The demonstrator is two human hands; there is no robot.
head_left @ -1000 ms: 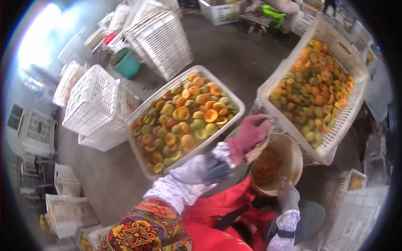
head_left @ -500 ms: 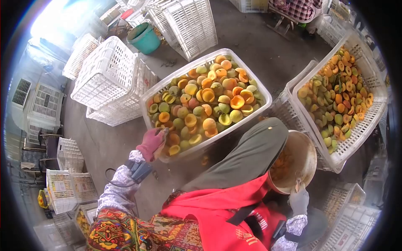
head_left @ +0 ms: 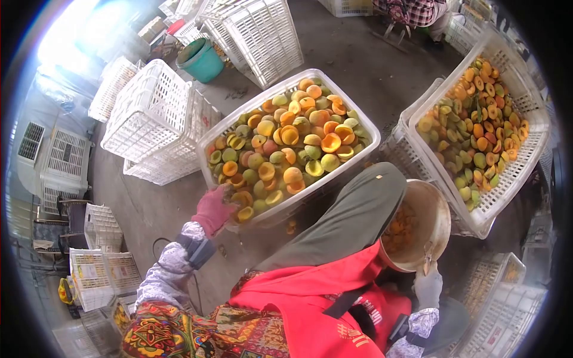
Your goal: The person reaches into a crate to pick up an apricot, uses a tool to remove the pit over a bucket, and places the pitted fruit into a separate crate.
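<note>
My left hand (head_left: pixel 213 210), in a pink glove, reaches over the near left corner of a white crate (head_left: pixel 286 207). Its fingers curl in among halved and whole apricots (head_left: pixel 290 135), and what lies between them is hidden. My right hand (head_left: pixel 428 287), in a pale grey glove, is closed on a small metal-tipped tool (head_left: pixel 427 258) at the rim of a tilted white bucket (head_left: pixel 440 224). Orange pieces (head_left: pixel 401 230) lie inside the bucket, which rests beside my bent knee. The tool's exact kind does not show.
Right of me, a stacked white crate (head_left: pixel 521 173) holds more halved apricots. White basket crates (head_left: pixel 146 110) stand left, with a teal bucket (head_left: pixel 202 62) behind them. Another person in a checked garment (head_left: pixel 418 12) sits at the far back. Further crates (head_left: pixel 501 322) stand at the lower right.
The whole view has shifted slightly, with the crates appearing a little further left. My left hand's fingers have turned in over the crate corner. My right hand stays at the bucket rim.
</note>
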